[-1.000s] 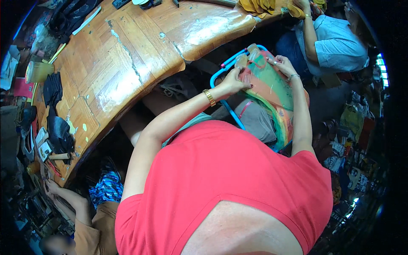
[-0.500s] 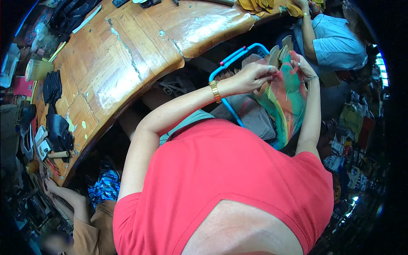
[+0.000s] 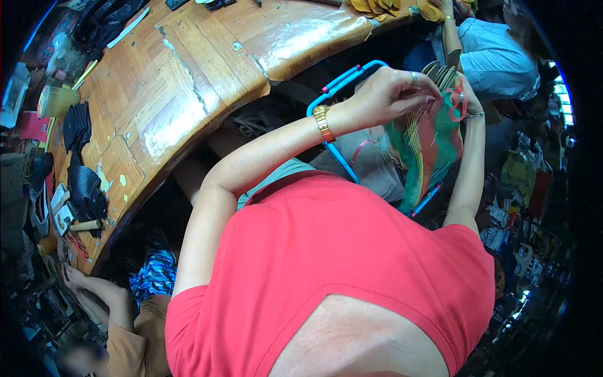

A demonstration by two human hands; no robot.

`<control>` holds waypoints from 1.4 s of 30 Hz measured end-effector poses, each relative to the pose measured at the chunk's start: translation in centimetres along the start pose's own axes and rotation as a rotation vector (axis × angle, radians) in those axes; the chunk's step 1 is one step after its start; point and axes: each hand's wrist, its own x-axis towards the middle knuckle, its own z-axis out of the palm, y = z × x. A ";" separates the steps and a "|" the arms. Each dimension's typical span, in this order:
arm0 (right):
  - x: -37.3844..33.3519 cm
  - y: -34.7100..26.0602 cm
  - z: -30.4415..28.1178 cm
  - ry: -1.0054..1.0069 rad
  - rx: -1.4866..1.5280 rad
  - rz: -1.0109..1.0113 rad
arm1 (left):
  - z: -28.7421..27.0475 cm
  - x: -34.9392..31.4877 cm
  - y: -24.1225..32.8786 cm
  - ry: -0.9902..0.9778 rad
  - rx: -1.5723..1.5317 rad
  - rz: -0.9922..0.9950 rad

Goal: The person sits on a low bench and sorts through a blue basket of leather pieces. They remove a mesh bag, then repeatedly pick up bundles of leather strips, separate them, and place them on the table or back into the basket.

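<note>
A striped mesh bag [image 3: 433, 135] in green, orange and yellow hangs from my right hand [image 3: 471, 103], whose fingers are closed on its top. Several flat, tan, rounded pieces [image 3: 443, 75] stick up fanned out at the bag's mouth. My left hand [image 3: 402, 94], with a gold watch at the wrist, reaches over from the left; its fingers are bent into a pinch beside the mesh and the tan pieces. What sits between those fingertips, if anything, is hidden. Under both hands stands a blue-rimmed basket [image 3: 342, 160] with grey sheets [image 3: 370, 157] in it.
A worn wooden table [image 3: 207, 69] curves along the left and far side. On it lie black pieces [image 3: 78, 129], a jar [image 3: 58, 102] and yellow pieces [image 3: 377, 7]. One co-worker in light blue [image 3: 496, 60] sits far right, another in brown [image 3: 135, 339] lower left. Clutter [image 3: 524, 220] lines the right.
Both hands have moved right and slightly away with the mesh bag. More of the tan pieces show, fanned out, and more of the basket's right rim is uncovered.
</note>
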 end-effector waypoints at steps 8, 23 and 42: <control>-3.4 -8.0 3.6 0.047 0.006 -0.270 | -0.7 1.5 4.8 0.035 0.045 0.094; 0.4 -20.1 -0.1 -0.075 -0.102 -0.349 | -5.7 5.6 11.4 0.370 0.249 0.676; 24.6 -31.7 38.3 -0.720 -0.721 -0.574 | -24.5 -6.1 14.3 1.004 1.195 0.373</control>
